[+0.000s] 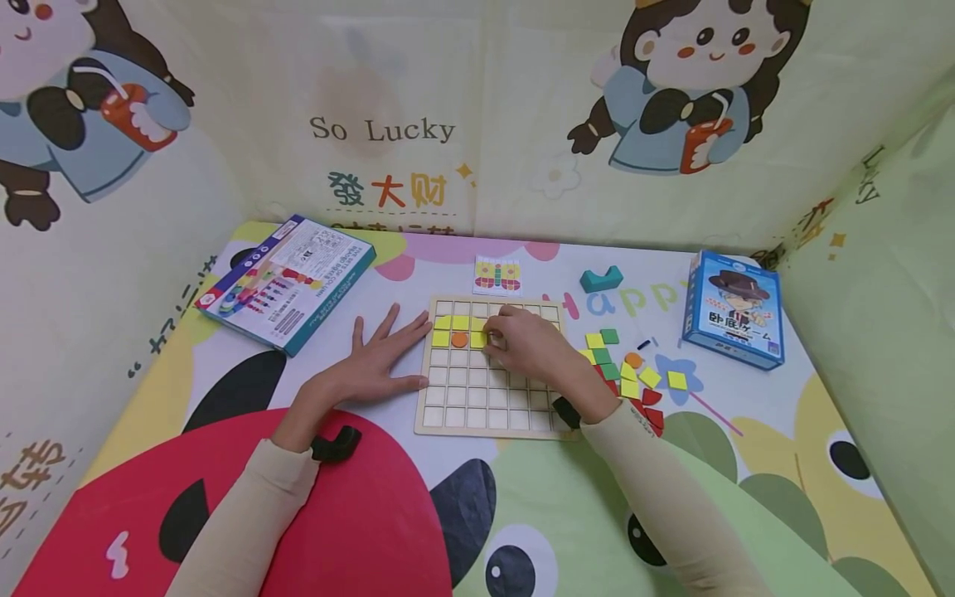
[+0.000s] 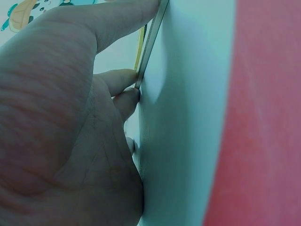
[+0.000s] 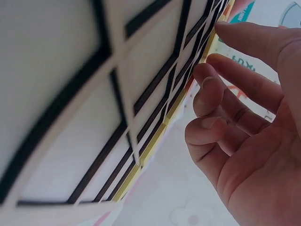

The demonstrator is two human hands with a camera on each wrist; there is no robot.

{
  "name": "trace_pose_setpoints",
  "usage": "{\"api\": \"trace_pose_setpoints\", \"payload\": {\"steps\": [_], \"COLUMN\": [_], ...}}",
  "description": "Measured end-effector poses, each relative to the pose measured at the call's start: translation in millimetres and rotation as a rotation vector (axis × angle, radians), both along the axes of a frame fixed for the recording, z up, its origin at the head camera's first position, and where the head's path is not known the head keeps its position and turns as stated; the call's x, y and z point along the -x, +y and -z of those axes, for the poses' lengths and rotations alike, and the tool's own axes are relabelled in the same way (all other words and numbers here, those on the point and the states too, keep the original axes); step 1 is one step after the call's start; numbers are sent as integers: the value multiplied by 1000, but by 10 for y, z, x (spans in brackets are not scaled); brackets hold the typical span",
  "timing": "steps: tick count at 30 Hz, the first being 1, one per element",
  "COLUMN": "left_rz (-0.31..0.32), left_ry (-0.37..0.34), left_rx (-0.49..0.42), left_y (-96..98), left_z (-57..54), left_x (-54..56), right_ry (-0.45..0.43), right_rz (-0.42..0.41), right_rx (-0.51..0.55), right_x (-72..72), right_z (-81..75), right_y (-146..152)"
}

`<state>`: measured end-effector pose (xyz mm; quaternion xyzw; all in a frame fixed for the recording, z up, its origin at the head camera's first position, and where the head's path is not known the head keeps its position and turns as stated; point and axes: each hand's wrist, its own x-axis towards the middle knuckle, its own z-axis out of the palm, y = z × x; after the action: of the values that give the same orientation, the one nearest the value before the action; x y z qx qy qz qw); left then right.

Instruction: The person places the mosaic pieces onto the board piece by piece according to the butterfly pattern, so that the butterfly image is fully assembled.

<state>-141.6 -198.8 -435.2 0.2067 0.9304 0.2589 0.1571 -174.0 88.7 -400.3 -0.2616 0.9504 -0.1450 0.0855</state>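
In the head view a light wooden grid board [image 1: 446, 427] lies on the table, with yellow square tiles [image 1: 442, 322] and an orange round tile [image 1: 459, 340] in its upper left cells. My left hand [image 1: 376, 361] is spread flat at the board's left edge, fingertips and thumb against it; the left wrist view shows the palm [image 2: 103, 155] low on the table. My right hand [image 1: 533, 348] reaches over the grid, thumb and index finger pinching a yellow square tile [image 1: 478, 339] at its cell. Close by the board, the right wrist view shows the other fingers [image 3: 207, 94] curled.
A butterfly pattern card [image 1: 497, 275] lies behind the board. Loose yellow, green, red and orange pieces [image 1: 629, 388] are scattered to the right, near a teal block [image 1: 601, 279]. Game boxes stand at left [image 1: 291, 282] and right [image 1: 733, 309], with printed cloth walls around.
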Motion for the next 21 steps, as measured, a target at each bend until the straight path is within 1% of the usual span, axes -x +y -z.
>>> {"api": "trace_pose_setpoints", "payload": {"steps": [4,7,9,15,21], "left_rz": [3,3,-1,-3,0], "left_ry": [-3,-6,-8,-8,-6], "left_rx": [6,11,9,-2,0], "left_y": [-3,-4,-2,1,7], "left_z": [5,-1,-9,-25,-13], "left_x": [1,-5,-13,-20,-7], "right_ry": [-6,-7,2,6,-30], "right_rz": [30,52,54,106,176], "right_rx": [-2,13,27,22,7], "right_x": [0,1,5,23,37], "right_z": [-23,-46,-60,-75,-69], "right_y": [100,250,392,927,1417]}}
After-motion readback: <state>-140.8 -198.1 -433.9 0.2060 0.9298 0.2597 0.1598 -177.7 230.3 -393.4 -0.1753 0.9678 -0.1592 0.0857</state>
